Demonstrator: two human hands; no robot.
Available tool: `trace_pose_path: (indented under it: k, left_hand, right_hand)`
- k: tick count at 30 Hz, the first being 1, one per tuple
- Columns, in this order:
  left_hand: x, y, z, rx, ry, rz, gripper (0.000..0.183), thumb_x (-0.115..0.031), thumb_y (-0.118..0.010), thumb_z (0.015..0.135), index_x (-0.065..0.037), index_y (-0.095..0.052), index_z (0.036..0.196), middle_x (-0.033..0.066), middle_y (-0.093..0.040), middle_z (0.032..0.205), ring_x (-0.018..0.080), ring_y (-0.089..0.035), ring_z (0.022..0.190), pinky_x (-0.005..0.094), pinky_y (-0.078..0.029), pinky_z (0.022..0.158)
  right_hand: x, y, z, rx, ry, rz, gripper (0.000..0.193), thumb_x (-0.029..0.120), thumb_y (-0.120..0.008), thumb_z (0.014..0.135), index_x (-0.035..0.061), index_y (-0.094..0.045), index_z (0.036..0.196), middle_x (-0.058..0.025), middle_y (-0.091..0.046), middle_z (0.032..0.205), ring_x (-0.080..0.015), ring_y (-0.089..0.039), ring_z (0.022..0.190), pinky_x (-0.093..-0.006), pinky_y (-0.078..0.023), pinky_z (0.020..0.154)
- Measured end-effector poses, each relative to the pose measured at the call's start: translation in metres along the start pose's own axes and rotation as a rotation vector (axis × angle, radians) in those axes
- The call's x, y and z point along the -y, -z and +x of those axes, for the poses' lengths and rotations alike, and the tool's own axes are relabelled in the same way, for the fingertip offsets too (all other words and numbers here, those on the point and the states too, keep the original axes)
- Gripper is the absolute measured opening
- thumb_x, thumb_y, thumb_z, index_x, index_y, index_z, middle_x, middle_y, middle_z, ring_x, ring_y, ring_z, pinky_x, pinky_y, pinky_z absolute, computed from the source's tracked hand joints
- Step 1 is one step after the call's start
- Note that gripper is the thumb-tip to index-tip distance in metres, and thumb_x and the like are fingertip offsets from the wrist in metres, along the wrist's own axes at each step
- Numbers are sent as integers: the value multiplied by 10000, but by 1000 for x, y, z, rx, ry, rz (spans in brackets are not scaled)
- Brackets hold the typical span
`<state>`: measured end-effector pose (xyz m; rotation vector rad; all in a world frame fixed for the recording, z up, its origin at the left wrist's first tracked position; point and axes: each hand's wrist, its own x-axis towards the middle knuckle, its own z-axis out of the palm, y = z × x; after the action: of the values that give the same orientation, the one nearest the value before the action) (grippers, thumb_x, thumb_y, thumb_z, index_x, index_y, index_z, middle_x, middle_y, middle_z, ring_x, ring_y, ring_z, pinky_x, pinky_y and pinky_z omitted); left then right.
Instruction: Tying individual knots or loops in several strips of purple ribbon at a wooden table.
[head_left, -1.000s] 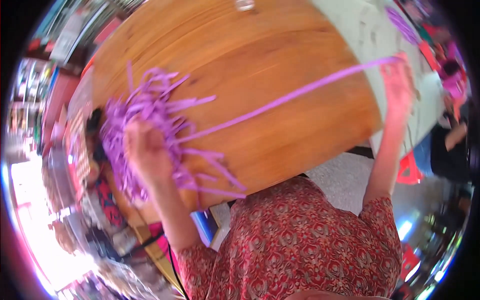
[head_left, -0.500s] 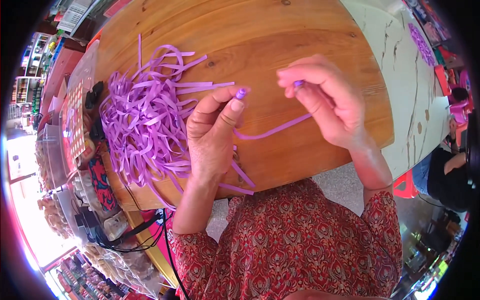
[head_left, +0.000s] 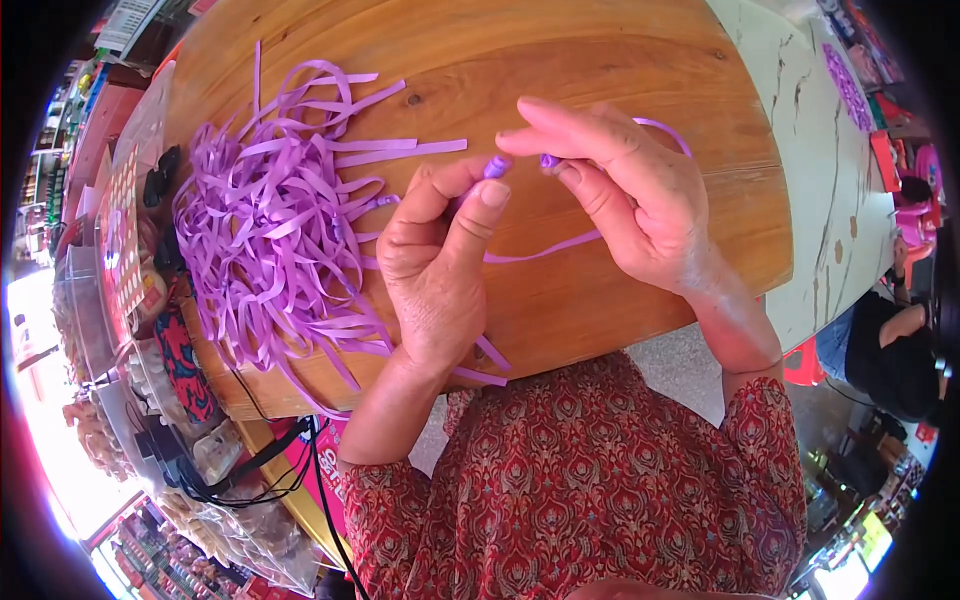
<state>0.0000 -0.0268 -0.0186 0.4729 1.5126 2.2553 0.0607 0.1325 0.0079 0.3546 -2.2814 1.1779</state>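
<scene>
My left hand is closed in a pinch, with a small tight purple ribbon roll upright between thumb and forefinger. Just right of it, my right hand grips a small purple piece of ribbon at the tips of thumb and finger, its other fingers stretched over it. A length of purple ribbon runs below the hands from the left one toward the right palm; whether it joins both pieces is hidden. Another stretch of ribbon curves out behind the right hand. A tangled heap of purple ribbon lies left of my hands.
Everything rests on a wooden table top, with a white marbled table against its right side. Clear plastic boxes, black cables and a patterned pouch crowd the left edge. Another person sits at far right.
My right hand has moved left and slightly up, bringing its piece close to the roll in my left hand. The ribbon now shows curving behind the right hand. The view has shifted a little.
</scene>
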Motion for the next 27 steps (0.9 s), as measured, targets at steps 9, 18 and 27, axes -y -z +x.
trace_pose_path:
  k: [9,18,27]
  left_hand:
    - [15,-7,1,-35,-129,194,150,14,-677,773,10,-651,921,-22,-482,752,51,-396,661,177,-339,599]
    - [12,-8,-1,20,-110,67,128,-2,-632,823,3,-636,950,-19,-543,784,30,-456,710,156,-368,633]
    - [10,-6,-3,2,110,-110,158,-58,-588,866,-10,-634,1010,0,-621,821,32,-445,625,178,-342,558]
  right_hand:
    - [4,-9,-4,-1,48,-111,548,-53,-563,804,-20,-361,1313,-104,-630,1097,-216,-630,931,-274,-493,769]
    - [1,-10,-10,-50,-60,-113,587,-54,-646,746,5,-418,1284,-113,-638,1069,-175,-653,846,-254,-501,721]
    - [-5,-14,-16,-160,56,-194,270,-7,-704,711,5,-638,973,-82,-620,852,-175,-612,713,-263,-495,590]
